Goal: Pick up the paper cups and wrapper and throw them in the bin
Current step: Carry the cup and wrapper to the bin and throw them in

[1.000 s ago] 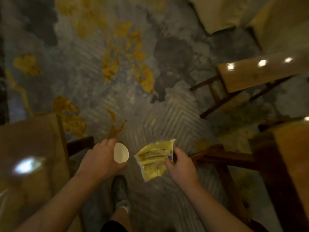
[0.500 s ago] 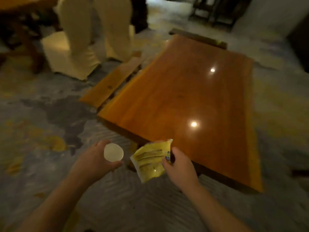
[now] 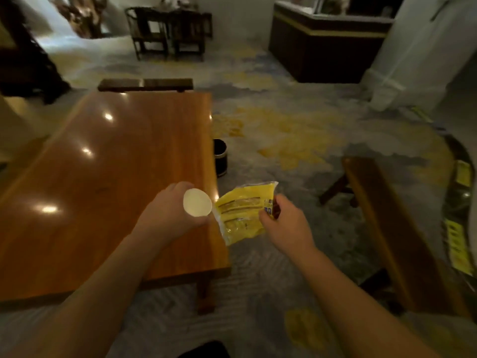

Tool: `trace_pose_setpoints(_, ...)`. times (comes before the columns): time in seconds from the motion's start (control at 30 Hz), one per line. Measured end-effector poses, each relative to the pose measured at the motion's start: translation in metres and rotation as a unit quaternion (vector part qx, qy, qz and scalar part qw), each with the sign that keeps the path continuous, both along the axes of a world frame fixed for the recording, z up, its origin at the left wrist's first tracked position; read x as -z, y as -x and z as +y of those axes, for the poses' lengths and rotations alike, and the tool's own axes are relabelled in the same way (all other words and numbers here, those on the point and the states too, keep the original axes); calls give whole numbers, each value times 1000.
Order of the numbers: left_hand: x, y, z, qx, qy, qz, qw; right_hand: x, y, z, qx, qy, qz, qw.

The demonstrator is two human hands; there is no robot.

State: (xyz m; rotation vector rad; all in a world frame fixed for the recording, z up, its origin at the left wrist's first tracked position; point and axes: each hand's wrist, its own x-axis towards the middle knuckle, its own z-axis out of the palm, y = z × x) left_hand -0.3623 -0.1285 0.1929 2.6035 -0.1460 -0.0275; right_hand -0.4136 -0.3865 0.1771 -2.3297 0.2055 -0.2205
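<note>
My left hand [image 3: 167,215] is closed around a white paper cup [image 3: 197,205], whose round end faces the camera; whether more than one cup is stacked there I cannot tell. A crumpled yellow wrapper [image 3: 241,211] hangs from my right hand [image 3: 284,226], pinched at its right edge. Both hands are held out over the near right corner of the wooden table [image 3: 103,177]. A small dark round bin [image 3: 220,157] stands on the carpet against the table's right edge, beyond the hands.
A wooden bench [image 3: 395,228] stands at the right. Grey and yellow patterned carpet [image 3: 284,130] lies between table and bench. A dark bench [image 3: 145,84] sits at the table's far end, dark chairs [image 3: 170,29] and a counter [image 3: 325,42] further back.
The view has swung up and around from the floor to the table and room, bringing the bin into sight. Both hands keep the same hold on cup and wrapper.
</note>
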Motion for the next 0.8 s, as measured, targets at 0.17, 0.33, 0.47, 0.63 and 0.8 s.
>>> trace_pose_setpoints(0.17, 2, -69, -103, 57, -3, -9, 998, -7, -42, -105, 48, 24, 3, 999)
trace_pose_setpoints(0.33, 29, -150, -184, 57, 17, -39, 997, -1, -120, -191, 45, 68, 11, 997)
trace_pose_setpoints(0.47, 44, -217, -233, 22, 28, -7, 999, 1, -192, -251, 32, 75, 15, 997)
trace_pose_setpoints(0.63, 52, -274, -280, -15, 22, 35, 999, 2, -265, -299, 5, 54, 35, 998)
trace_pose_setpoints(0.8, 69, -336, -321, -69, 13, 60, 996, 24, -350, -340, -29, 28, 49, 998)
